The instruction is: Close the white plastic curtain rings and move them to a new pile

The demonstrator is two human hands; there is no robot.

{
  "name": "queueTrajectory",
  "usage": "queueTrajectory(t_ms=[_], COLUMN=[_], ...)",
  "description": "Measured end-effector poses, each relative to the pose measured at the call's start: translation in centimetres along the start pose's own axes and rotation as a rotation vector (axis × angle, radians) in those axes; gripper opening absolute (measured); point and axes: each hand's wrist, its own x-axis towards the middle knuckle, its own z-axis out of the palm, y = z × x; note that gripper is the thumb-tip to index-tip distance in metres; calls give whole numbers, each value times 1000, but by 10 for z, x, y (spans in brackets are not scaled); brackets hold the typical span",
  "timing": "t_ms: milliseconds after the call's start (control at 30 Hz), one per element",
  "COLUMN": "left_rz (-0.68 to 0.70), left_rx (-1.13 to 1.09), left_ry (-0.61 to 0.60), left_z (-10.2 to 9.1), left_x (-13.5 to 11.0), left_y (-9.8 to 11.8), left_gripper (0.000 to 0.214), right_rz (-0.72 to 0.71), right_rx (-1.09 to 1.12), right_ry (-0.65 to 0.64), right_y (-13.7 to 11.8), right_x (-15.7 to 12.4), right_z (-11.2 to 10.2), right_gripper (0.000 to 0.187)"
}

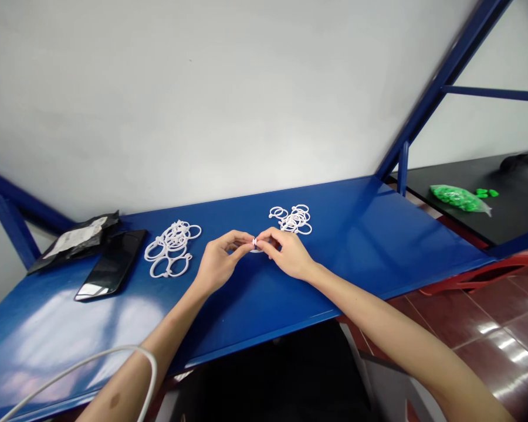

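Observation:
Over the middle of the blue table point(246, 310), my left hand point(222, 258) and my right hand point(288, 252) meet at the fingertips. Both pinch one small white ring point(256, 251), mostly hidden behind the fingers; a knob-like part of it shows between the fingertips. To the left of my left hand lies a pile of white plastic rings point(171, 246) with small knobs, some overlapping. A second, tighter heap of white rings point(295, 219) sits just beyond my right hand.
A black phone point(112, 264) and a black plastic package point(77, 240) with a white label lie at the left. A white cable point(127, 348) crosses my left forearm. At the far right, a bag of green pieces point(460, 198) rests on a black table point(506, 217). Blue metal struts flank the table.

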Motion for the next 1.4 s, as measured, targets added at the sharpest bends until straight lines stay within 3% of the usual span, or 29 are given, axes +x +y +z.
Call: queueTrajectory(t_ms=[433,667,833,967,1100,1200,1300,1400], left_rz=[121,263,384,444,302,194,179,184], left_rx=[-46,47,230,521,810,867,833,834], left_ry=[46,88,79,6,-121,-253,-278,-225], left_z=[10,14,10,-13,-51,-71,-72,-58], left_x=[-8,-12,-11,-1,9,11,10,9], left_y=[-8,-6,1,1,-13,-24,-27,-20], left_gripper=[11,12,12,19,45,38,25,9], right_rz=[-313,-425,-335,-242,-164,-63,0,-9], right_rx=[-420,-502,-420,-391,-558,-669,-726,-727], right_ry=[24,10,-26,13,143,237,283,276], right_y=[3,1,5,13,28,40,45,42], right_x=[-13,-13,-11,-2,10,15,16,13], right_z=[7,3,4,0,-22,-40,-47,-41], right_gripper=[24,26,24,18,17,16,19,22])
